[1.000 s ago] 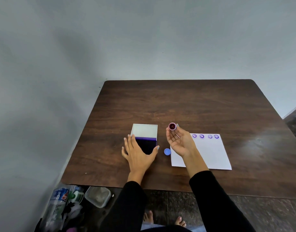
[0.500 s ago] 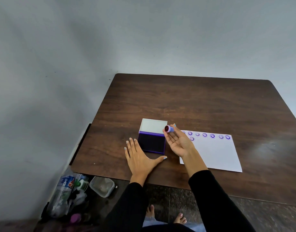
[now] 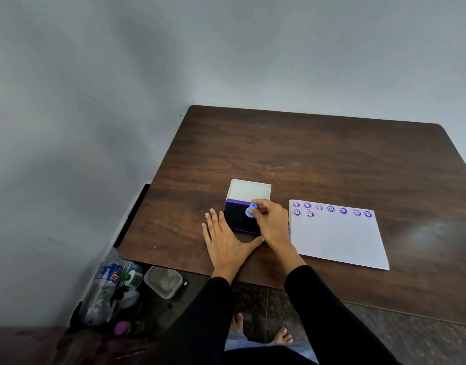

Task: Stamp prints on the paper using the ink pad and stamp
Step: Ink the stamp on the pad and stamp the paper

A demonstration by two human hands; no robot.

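Small blue stamp [image 3: 250,210] (round) over dark purple ink pad [image 3: 239,216].

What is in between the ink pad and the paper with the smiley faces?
In the head view, the right hand holding the stamp fills the gap between the ink pad and the paper. Only dark table shows beyond it.
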